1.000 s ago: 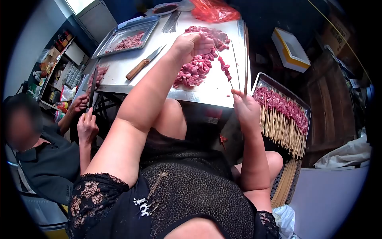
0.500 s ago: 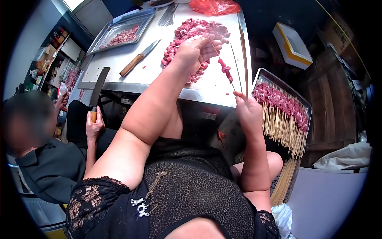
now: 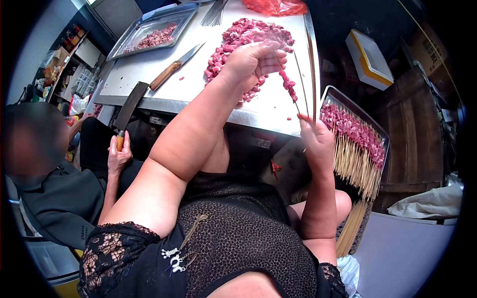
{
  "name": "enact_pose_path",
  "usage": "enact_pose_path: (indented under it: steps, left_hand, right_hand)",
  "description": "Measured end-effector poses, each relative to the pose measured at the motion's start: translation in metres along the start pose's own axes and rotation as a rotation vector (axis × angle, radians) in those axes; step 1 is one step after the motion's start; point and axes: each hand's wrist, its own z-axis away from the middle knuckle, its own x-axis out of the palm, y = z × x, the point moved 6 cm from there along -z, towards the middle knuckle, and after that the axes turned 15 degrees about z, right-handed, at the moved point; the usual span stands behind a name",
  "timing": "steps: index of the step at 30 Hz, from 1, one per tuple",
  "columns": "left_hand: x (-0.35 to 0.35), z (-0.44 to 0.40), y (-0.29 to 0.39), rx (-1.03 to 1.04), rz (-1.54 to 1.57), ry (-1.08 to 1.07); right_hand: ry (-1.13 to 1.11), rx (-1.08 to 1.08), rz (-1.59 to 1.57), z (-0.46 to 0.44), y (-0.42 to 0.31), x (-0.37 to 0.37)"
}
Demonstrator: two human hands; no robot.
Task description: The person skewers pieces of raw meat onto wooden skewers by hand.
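Observation:
My right hand (image 3: 316, 139), at the table's front right corner, is closed round the lower ends of a few thin skewers. On one skewer, tilted up to the left, sit several small pieces of raw pink meat (image 3: 288, 87). A bare skewer (image 3: 301, 74) and a thicker brown stick or bundle (image 3: 312, 64) rise beside it. My left hand (image 3: 258, 58) is at the upper end of the meat skewer, its fingers curled round it; whether a loose piece is pinched there is blurred. Behind that hand lies a heap of cut raw meat (image 3: 243, 32) on the white table (image 3: 194, 89).
A knife (image 3: 169, 73) and a metal tray of meat bits (image 3: 157, 37) lie on the left. A seated person's hand (image 3: 119, 156) holds a cleaver (image 3: 131, 103) at the table edge. To the right stands a tray of loaded skewers (image 3: 350, 131); bare sticks (image 3: 354, 226) lie below. Metal skewers (image 3: 214, 13) lie behind.
The view has shifted slightly. My left fingers have curled more round the skewer, and the meat shows lower below them. The person's cleaver has tilted to the right, its tip near the knife handle.

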Motion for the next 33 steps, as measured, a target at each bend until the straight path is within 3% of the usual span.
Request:
enact_pose_path:
  steps: [7, 13, 27, 31, 33]
  left_hand:
    - [0.002, 0.004, 0.004, 0.036, -0.139, -0.005]
    - [0.005, 0.002, 0.003, -0.037, -0.014, -0.116]
    - [0.016, 0.006, 0.011, 0.008, 0.071, -0.246]
    - [0.013, 0.004, 0.004, -0.073, 0.176, -0.233]
    - [0.014, 0.005, 0.007, -0.055, 0.171, -0.227]
  right_hand:
    - [-0.028, 0.002, -0.022, 0.001, -0.010, 0.004]
    - [-0.067, 0.033, -0.147, -0.003, -0.005, 0.014]
    - [-0.370, 0.400, -0.783, 0.007, -0.005, 0.051]
    - [-0.249, 0.277, -0.694, 0.005, -0.011, 0.054]
    - [-0.006, 0.051, -0.296, 0.005, -0.024, 0.041]
